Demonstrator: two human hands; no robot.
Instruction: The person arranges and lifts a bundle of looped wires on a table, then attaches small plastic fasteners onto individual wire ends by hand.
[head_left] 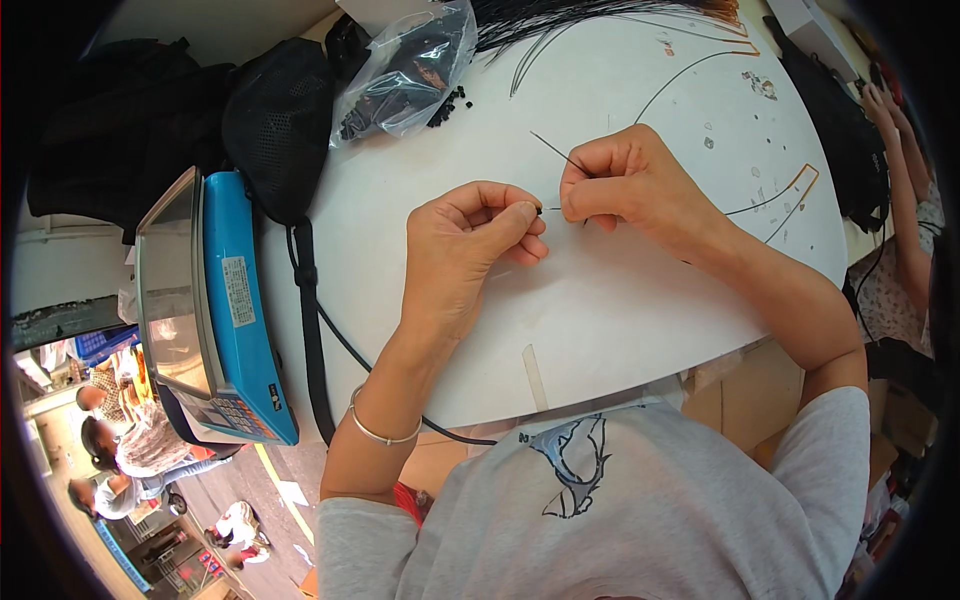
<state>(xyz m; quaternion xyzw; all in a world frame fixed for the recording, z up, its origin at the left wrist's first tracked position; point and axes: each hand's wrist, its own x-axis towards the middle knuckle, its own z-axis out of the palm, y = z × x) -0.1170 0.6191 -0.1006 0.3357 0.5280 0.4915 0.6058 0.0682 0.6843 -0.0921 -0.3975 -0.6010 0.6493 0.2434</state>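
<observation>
Over the middle of the white table [620, 300], my left hand [465, 235] pinches a small black plastic piece [539, 210] between thumb and forefinger. Just to its right, my right hand [635, 185] is closed on a thin black wire [552, 146]. One end of the wire sticks out at the upper left of that hand, and a short tip points toward the black piece. Whether tip and piece touch is too small to tell. Behind my right wrist the wire runs to an orange-brown bent section [808, 176].
A clear plastic bag [415, 75] of black parts lies at the far left, several loose black pieces [447, 107] beside it. Many black wires [590, 15] lie along the far edge. A blue scale [240, 300] and black bag [280, 130] stand left. Another person's hands [885, 115] show far right.
</observation>
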